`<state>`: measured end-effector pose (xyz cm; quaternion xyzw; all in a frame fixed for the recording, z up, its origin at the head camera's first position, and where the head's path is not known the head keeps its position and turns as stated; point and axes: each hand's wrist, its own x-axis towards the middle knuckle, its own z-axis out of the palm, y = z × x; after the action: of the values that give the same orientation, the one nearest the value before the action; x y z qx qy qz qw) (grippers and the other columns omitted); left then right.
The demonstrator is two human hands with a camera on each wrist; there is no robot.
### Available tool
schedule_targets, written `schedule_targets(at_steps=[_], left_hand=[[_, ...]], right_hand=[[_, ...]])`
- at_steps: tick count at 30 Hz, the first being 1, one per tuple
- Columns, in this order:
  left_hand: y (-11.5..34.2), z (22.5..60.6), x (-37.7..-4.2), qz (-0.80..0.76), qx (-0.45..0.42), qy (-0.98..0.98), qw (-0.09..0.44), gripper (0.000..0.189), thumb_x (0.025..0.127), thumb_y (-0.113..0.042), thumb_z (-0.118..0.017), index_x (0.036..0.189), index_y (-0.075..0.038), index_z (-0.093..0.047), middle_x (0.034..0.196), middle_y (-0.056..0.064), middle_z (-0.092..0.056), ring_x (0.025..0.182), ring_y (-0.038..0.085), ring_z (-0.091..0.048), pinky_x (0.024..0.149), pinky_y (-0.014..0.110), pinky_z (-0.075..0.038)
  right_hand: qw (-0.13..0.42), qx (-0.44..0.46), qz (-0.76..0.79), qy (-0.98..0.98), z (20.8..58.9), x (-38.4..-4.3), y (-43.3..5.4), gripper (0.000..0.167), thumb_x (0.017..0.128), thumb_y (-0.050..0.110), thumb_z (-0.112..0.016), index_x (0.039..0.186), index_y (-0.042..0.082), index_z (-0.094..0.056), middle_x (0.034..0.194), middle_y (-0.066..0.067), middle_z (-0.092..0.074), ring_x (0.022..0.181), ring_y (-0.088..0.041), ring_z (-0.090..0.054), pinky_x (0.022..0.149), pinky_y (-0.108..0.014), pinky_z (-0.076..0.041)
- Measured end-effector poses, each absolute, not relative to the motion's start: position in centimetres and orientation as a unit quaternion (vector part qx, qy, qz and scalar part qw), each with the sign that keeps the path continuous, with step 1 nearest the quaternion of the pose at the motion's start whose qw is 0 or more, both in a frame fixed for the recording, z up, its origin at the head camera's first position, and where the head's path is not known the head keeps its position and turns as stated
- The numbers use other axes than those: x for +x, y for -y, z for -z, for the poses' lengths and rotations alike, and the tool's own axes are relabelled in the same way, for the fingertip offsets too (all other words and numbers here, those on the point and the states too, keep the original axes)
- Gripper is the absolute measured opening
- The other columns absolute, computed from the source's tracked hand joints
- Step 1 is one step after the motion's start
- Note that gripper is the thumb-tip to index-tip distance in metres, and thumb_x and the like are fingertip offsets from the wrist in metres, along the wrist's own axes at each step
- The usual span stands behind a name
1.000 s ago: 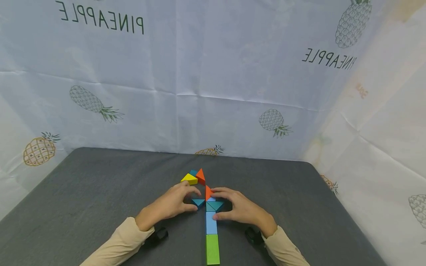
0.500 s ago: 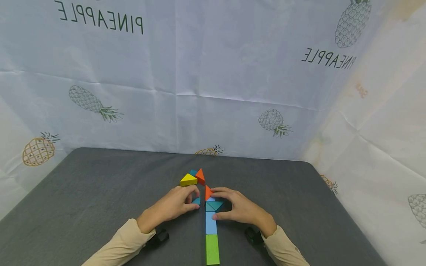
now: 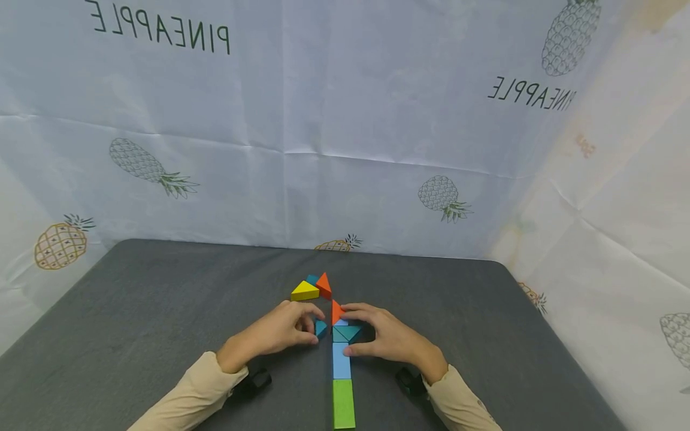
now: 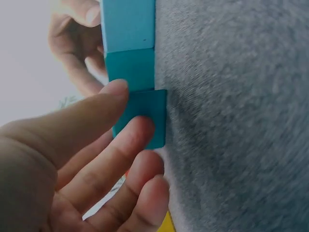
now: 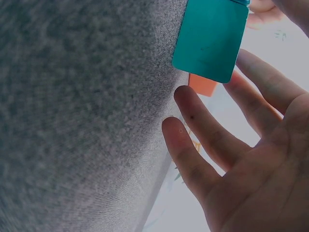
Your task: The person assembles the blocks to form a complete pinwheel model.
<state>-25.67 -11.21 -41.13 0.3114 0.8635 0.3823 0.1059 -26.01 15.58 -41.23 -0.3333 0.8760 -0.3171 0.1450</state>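
Observation:
My left hand [image 3: 283, 326] pinches a dark blue triangular block [image 3: 320, 328] between thumb and fingers, just left of a row of blocks. In the left wrist view, this block [image 4: 152, 108] stands close to a teal block [image 4: 130, 69]. My right hand [image 3: 390, 336] lies at the row's right side, fingers spread around two teal triangular blocks [image 3: 347, 333]. Its index fingertip is by an orange triangular block [image 3: 336, 312], its thumb tip at a light blue rectangular block [image 3: 341, 360]. The right wrist view shows those fingers [image 5: 212, 128] fairly straight, beside a teal block face [image 5: 211, 41].
A green rectangular block [image 3: 343, 404] continues the row toward the near edge. Beyond the left hand sit a yellow triangular block [image 3: 305, 291], another orange triangular block [image 3: 324, 286] and a partly hidden blue one [image 3: 312, 279]. Printed curtain [image 3: 350, 120] rises behind the dark table [image 3: 188, 287].
My left hand has closed its fingers on the dark blue triangular block and turned it, so its point now faces the row. My right hand stays in place.

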Motion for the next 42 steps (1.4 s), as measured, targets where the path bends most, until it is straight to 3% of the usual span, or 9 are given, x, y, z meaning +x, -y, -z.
schedule_targets(at_steps=[8,22,42], left_hand=[[10.6,41.8,-25.5,-0.373,0.285,-0.881,0.053,0.031,0.082,-0.019,-0.082,0.105,-0.007,-0.066,0.072,-0.006,-0.064,0.058,0.001,-0.049,0.055,0.021,-0.043],[10.3,41.9,-25.7,-0.351,0.256,-0.900,0.015,0.021,0.081,-0.017,-0.081,0.098,-0.009,-0.071,0.068,-0.008,-0.059,0.058,0.003,-0.048,0.055,0.021,-0.043],[9.7,42.1,-26.5,-0.340,0.251,-0.906,-0.012,0.016,0.083,-0.010,-0.079,0.098,-0.013,-0.073,0.088,-0.003,-0.071,0.078,0.009,-0.062,0.070,0.025,-0.052]], right_hand=[[0.143,-0.334,0.316,-0.876,41.2,-26.0,-15.6,0.066,0.088,0.047,-0.072,0.142,0.014,-0.055,0.153,-0.001,-0.045,0.141,-0.026,-0.043,0.110,-0.054,-0.040],[0.140,-0.331,0.314,-0.879,41.3,-26.1,-15.4,0.066,0.087,0.047,-0.073,0.142,0.014,-0.055,0.152,0.000,-0.046,0.141,-0.026,-0.044,0.111,-0.054,-0.040],[0.143,-0.339,0.320,-0.873,41.4,-26.1,-15.6,0.065,0.088,0.047,-0.072,0.142,0.014,-0.055,0.153,-0.001,-0.045,0.141,-0.027,-0.043,0.110,-0.053,-0.040]])
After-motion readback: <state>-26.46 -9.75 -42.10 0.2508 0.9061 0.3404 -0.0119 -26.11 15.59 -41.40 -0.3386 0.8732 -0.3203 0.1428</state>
